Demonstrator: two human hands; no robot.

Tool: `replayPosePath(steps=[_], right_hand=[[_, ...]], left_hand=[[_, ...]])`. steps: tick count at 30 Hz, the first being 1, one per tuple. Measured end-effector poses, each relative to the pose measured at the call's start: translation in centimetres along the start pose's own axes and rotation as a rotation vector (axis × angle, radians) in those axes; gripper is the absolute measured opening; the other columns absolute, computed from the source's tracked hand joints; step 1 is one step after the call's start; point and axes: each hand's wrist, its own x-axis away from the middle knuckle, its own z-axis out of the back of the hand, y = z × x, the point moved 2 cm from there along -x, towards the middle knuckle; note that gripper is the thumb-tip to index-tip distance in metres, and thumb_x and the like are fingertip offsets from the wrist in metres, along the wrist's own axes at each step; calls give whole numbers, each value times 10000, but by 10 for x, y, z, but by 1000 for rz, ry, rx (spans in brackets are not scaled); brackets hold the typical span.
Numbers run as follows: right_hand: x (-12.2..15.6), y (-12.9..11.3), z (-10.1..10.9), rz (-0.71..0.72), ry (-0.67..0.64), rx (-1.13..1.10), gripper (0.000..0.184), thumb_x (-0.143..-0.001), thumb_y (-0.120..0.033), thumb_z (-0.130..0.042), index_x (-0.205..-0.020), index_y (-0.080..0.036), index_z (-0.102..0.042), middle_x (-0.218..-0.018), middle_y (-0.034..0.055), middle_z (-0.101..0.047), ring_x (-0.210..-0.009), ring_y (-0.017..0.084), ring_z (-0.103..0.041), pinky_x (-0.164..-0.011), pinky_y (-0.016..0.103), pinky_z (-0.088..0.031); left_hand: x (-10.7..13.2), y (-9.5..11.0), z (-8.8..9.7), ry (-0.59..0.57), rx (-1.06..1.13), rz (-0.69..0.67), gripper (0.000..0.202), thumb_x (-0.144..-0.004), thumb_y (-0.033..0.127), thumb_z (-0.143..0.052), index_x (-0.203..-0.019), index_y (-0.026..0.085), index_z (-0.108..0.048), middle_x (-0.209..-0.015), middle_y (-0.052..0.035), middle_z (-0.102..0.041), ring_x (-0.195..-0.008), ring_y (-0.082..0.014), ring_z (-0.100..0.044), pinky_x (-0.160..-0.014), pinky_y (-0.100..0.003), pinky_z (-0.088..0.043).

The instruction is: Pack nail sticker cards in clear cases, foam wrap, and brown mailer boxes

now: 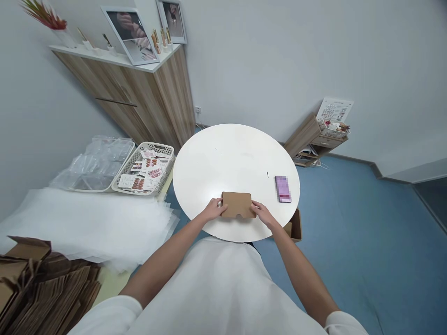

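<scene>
Near the person's side of a round white table [230, 153], the head view shows a small brown cardboard box [239, 204] between the two hands, its lid face up and a notch in the edge toward the body. The left hand [213, 209] grips the box's left end, thumb on top; the right hand [263, 213] pinches the right end, thumb likewise on the upper face. How the fingertips sit underneath cannot be told. To the right on the tabletop lies a blurred purple rectangular item [283, 189], a small dark mark [267, 175] just beyond it. Left of the table, a white basket [170, 168] holds printed cards [148, 170], beside clear plastic packaging [101, 160] and translucent white sheets [87, 218].
</scene>
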Motion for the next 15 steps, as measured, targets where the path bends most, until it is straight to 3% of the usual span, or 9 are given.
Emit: replayPosePath(steps=[5, 10, 15], right_hand=[[-14, 34, -14, -161, 279, 144, 607, -687, -407, -525, -1243, -199, -396, -1155, 98, -516, -922, 198, -558, -772, 319, -436], [-23, 49, -21, -150, 398, 232, 558, -670, -399, -524, -1181, -185, -453, -1082, 103, -542, -991, 229, -512, -836, 347, -396], [-8, 45, -18, -69, 431, 210, 499, -676, -392, -503, -1137, -203, -482, -1175, 87, -501, -1093, 230, -448, -905, 355, -340]], left_hand=[[-2, -18, -12, 154, -236, 118, 661, -692, 356, -533, -1278, 138, -319, -1229, -167, -421, -845, -191, -567, -805, -323, -404], [-4, -24, -17, 217, -367, 122, 636, -695, 363, -516, -1249, 115, -324, -1216, -174, -422, -1110, -263, -431, -875, -350, -355], [5, -26, -13, 267, -370, 56, 504, -731, 308, -467, -1206, 157, -395, -1208, -127, -461, -1143, -256, -396, -920, -373, -316]])
